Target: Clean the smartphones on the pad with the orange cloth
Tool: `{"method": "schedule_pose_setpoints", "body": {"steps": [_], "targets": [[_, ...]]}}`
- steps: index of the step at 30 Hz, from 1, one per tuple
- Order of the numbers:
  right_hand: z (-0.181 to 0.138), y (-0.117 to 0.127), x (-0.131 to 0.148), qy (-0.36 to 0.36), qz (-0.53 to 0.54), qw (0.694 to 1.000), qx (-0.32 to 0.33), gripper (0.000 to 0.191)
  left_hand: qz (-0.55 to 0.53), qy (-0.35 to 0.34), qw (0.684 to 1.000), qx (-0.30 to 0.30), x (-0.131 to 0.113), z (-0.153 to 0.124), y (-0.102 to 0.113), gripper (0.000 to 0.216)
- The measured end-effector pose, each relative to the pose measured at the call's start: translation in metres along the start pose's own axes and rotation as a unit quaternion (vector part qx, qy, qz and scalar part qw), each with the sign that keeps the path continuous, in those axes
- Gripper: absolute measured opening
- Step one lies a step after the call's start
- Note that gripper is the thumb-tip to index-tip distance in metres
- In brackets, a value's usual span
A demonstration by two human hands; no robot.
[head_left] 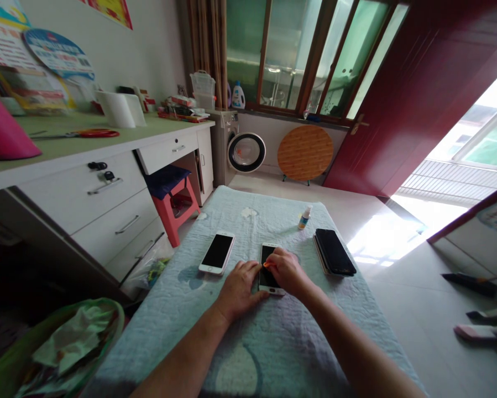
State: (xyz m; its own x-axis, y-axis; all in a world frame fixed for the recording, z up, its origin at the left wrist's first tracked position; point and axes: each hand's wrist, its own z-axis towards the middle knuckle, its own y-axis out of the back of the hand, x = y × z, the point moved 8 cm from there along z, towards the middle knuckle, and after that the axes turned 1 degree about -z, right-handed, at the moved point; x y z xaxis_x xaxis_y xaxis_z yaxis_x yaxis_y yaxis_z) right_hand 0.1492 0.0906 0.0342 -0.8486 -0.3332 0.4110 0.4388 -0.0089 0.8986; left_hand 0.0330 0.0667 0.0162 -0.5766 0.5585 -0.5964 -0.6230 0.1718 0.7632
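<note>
A white smartphone with a dark screen (pixel 266 280) lies flat on the cloth-covered table, between my hands. My left hand (pixel 240 290) rests along its left side, fingers stretched out and thumb near the bottom edge. Over the screen, my right hand (pixel 287 269) is closed on a small orange cloth (pixel 267 265), of which only a bit shows at the fingertips. Another white smartphone (pixel 217 252) lies to the left. On the right, a black smartphone (pixel 335 251) sits on top of another flat device. A small spray bottle (pixel 304 218) stands upright behind them.
The table wears a pale blue quilted cloth (pixel 231 207). At the left are a white desk (pixel 107 188), a red stool (pixel 171 213) and a green waste basket (pixel 118 320). A washing machine (pixel 225 143) with its door open and a red door (pixel 381 99) are further back.
</note>
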Motion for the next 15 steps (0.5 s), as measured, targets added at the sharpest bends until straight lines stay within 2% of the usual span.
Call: {"method": "schedule_pose_setpoints", "body": {"steps": [4,7,11,15], "targets": [[-0.037,0.002,0.02,0.045,0.038,0.998,0.015,0.016,0.017,0.003,1.0,-0.004,0.0,0.0,0.0,0.053],[-0.054,0.005,0.021,0.044,0.054,0.997,0.019,0.022,0.023,0.003,1.0,-0.005,-0.001,0.001,0.0,0.057],[-0.053,0.005,0.006,0.024,0.087,0.996,0.008,0.025,0.021,0.002,1.0,-0.002,-0.002,0.001,0.001,0.06],[-0.034,0.009,-0.014,0.022,0.092,0.995,-0.03,0.025,0.022,0.002,1.0,0.006,-0.002,0.001,0.0,0.059]]}}
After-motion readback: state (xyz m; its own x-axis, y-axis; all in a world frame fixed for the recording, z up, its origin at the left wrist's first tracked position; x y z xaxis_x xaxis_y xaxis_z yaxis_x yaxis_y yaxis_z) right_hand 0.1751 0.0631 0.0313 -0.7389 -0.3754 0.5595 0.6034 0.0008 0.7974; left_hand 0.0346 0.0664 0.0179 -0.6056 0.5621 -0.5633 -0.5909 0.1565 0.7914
